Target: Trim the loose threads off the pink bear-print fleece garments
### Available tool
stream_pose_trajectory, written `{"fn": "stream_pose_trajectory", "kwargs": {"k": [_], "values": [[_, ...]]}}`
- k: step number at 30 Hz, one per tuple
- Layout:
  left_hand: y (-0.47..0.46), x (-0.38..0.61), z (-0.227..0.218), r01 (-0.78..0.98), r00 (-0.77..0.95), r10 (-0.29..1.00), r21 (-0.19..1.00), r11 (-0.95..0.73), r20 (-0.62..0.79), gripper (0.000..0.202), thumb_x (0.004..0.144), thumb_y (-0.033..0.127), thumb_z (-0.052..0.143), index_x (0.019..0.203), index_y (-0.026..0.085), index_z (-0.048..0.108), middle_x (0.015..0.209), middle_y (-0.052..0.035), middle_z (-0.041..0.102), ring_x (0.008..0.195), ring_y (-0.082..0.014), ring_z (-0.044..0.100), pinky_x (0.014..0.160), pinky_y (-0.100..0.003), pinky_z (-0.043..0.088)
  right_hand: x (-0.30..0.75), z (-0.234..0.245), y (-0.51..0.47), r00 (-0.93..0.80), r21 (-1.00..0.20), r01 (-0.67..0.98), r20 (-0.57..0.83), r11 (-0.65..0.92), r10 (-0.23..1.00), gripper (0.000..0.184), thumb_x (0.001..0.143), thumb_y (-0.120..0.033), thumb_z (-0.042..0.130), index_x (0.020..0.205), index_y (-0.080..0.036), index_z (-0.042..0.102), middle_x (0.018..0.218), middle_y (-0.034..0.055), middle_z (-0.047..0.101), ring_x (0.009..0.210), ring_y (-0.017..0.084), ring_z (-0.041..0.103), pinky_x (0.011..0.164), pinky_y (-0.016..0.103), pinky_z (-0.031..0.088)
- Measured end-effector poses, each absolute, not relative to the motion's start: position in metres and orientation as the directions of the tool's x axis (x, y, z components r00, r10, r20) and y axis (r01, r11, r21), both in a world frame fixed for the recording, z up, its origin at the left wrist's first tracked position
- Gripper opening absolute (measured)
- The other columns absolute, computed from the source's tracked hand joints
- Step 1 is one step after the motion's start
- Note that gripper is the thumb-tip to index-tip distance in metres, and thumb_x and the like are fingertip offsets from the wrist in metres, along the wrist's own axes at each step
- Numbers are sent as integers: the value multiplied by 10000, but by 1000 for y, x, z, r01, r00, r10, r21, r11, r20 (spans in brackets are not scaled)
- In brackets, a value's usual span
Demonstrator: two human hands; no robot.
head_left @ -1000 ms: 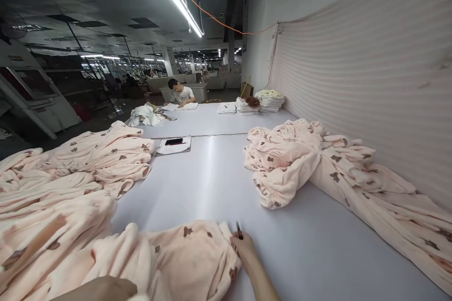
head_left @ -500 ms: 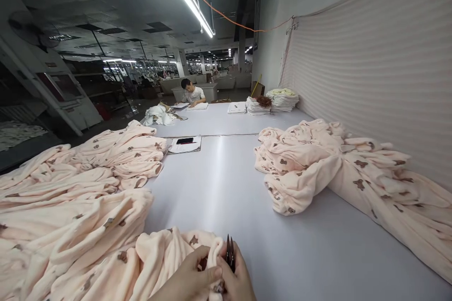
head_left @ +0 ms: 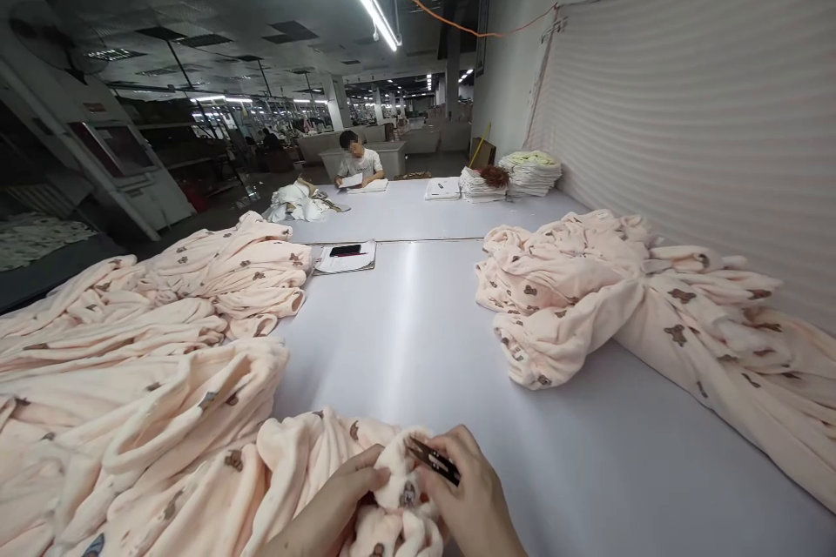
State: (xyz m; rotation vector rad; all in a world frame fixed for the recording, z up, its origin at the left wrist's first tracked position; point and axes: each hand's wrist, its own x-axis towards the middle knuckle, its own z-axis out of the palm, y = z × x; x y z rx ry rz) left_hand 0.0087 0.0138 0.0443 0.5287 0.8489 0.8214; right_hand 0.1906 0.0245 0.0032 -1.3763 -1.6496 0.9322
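Near the table's front edge, a fleecy pale pink garment [head_left: 395, 461] with brown bear prints lies bunched between my hands. My left hand [head_left: 349, 483] pinches its fabric from the left, thumb on top. In my right hand [head_left: 467, 483] is a pair of dark thread snips [head_left: 434, 459], its pointed blades angled up and left against a fold of the cloth. My right fingertips also touch the fabric. Part of the snips is hidden inside the right hand. More of the same pink cloth spreads left of my left hand.
A large heap of pink garments [head_left: 163, 348] covers the left side; another pile [head_left: 575, 296] lies on the right. Papers with a dark phone [head_left: 345, 251] rest mid-table [head_left: 392, 322]. Beyond are folded white stacks [head_left: 532, 178] and a person [head_left: 359, 164] seated at the far end.
The snips have swung from pointing upright to pointing left, with their tips at the cloth. My right hand has turned and moved slightly right. The far person has lifted a paper.
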Motion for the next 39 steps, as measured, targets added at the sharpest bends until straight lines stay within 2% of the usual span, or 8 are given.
{"fn": "stream_pose_trajectory", "kwargs": {"k": [4, 9, 22, 28, 32, 35, 37, 39], "values": [[14, 9, 46, -415, 383, 818, 711, 568, -430, 262, 782, 74, 534, 991, 137, 678, 883, -76, 724, 925, -227, 652, 854, -339, 467, 185, 19, 13, -199, -828, 523, 111, 201, 974, 291, 841, -271, 564, 1116, -321, 640, 907, 0, 619, 788, 175, 641, 709, 247, 483], [15, 10, 46, -418, 364, 815, 702, 576, -451, 253, 780, 97, 557, 992, 146, 685, 920, -81, 732, 950, -235, 654, 881, -349, 464, 182, 16, 15, -219, -676, 699, 107, 232, 970, 239, 861, -301, 545, 1058, -339, 674, 931, 9, 667, 789, 209, 645, 689, 282, 464], [13, 12, 49, -407, 362, 806, 698, 589, -469, 208, 764, 94, 559, 915, 134, 696, 841, -75, 732, 889, -229, 666, 827, -333, 480, 183, 11, 14, -97, -865, 491, 68, 107, 993, 241, 873, -304, 543, 1054, -323, 701, 886, -4, 673, 814, 168, 668, 685, 214, 495], [12, 10, 43, -394, 348, 813, 713, 579, -468, 129, 754, 95, 577, 840, 156, 650, 812, -58, 709, 839, -213, 659, 736, -291, 467, 181, 9, 13, -145, -801, 576, 95, 162, 985, 218, 869, -314, 548, 1022, -322, 703, 914, 6, 674, 804, 195, 654, 712, 264, 480], [11, 13, 43, -359, 356, 805, 727, 586, -474, 85, 758, 112, 565, 793, 172, 614, 745, -37, 675, 762, -201, 639, 687, -284, 444, 179, 7, 16, -58, -904, 420, 58, 77, 997, 191, 870, -305, 555, 1007, -278, 686, 896, 9, 672, 832, 175, 652, 723, 228, 481], [11, 16, 43, -237, 333, 836, 820, 521, -436, 104, 745, 135, 558, 807, 189, 621, 743, -18, 640, 777, -205, 606, 734, -302, 432, 170, 7, 18, -93, -910, 381, 140, 165, 986, 209, 773, -181, 625, 971, -239, 655, 904, 11, 666, 845, 177, 633, 739, 223, 468], [10, 15, 42, 3, 245, 911, 940, 341, -331, 91, 734, 149, 563, 764, 197, 634, 777, -21, 618, 828, -219, 574, 777, -308, 410, 164, 8, 18, -165, -864, 415, 235, 284, 958, 184, 750, -92, 573, 862, -220, 642, 834, 6, 653, 802, 172, 617, 718, 227, 446], [9, 11, 41, 297, 127, 981, 949, 105, -149, 73, 741, 178, 576, 698, 211, 624, 803, -28, 600, 846, -234, 541, 789, -309, 385, 161, 9, 18, -189, -869, 386, 255, 310, 948, 139, 786, -90, 528, 768, -205, 605, 775, -1, 639, 761, 160, 602, 702, 225, 433]]}}
